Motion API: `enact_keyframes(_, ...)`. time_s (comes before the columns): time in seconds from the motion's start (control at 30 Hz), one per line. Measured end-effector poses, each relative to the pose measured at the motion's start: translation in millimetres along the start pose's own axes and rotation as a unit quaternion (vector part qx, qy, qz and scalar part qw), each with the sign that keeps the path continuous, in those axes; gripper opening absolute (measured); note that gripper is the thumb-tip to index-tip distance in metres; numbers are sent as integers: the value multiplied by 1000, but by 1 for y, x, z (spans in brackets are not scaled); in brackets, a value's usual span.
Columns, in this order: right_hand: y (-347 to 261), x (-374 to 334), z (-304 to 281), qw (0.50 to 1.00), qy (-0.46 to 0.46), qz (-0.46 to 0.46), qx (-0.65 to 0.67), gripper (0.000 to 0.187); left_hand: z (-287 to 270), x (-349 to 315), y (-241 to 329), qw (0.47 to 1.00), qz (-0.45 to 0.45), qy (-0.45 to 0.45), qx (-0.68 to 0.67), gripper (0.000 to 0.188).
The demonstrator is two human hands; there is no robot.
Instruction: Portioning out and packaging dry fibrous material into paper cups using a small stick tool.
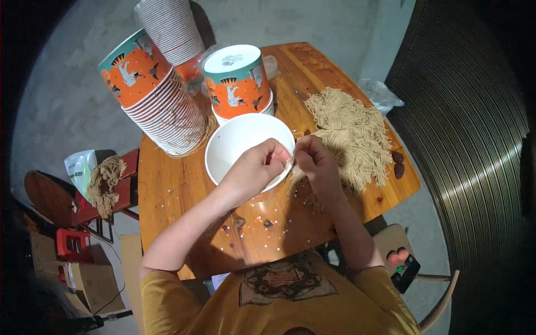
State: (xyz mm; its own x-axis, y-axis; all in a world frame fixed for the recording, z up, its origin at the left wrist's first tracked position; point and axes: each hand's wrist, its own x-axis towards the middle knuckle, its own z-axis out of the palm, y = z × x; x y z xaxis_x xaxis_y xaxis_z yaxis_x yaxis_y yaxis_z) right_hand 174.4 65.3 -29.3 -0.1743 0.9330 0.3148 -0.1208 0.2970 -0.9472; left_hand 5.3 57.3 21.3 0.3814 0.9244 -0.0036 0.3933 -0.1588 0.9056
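Both hands (255, 168) (317, 166) pinched close together at a white bowl (235, 137), forearms (190, 229) (355, 231) angled inward, anything held unclear.

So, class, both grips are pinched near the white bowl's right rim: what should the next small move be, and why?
Probably ease the right grip slightly away from the left grip, keeping both pinched. They nearly meet at the right side of the white bowl, and anything between them is too small to make out; a little gap might show it.
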Motion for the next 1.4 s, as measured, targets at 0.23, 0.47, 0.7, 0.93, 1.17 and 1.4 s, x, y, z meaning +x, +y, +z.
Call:
enact_keyframes(0.23, 1, -1, 1, 999, 20, 20, 41, 3, 0, 0, -5, 1000, -4, 17, -17, 14)
enact_keyframes(0.47, -2, -8, -9, 999, 36, 7, -27, 9, 0, 0, 3, 1000, -21, 0, 8, 14)
enact_keyframes(0.7, -27, -13, -5, 958, -11, -43, -283, 15, 2, -2, 3, 998, 6, 15, 54, 17)
enact_keyframes(0.93, -23, -13, -7, 957, 22, -52, -284, 17, 3, -1, -6, 999, 30, 22, -16, 19)
enact_keyframes(1.17, -25, -14, -5, 959, 22, -63, -274, 16, 5, -3, 2, 1000, -1, -4, 31, 17)
enact_keyframes(1.4, -17, -12, -8, 984, 24, -20, -175, 15, 5, -4, 6, 997, 1, -4, 74, 15)
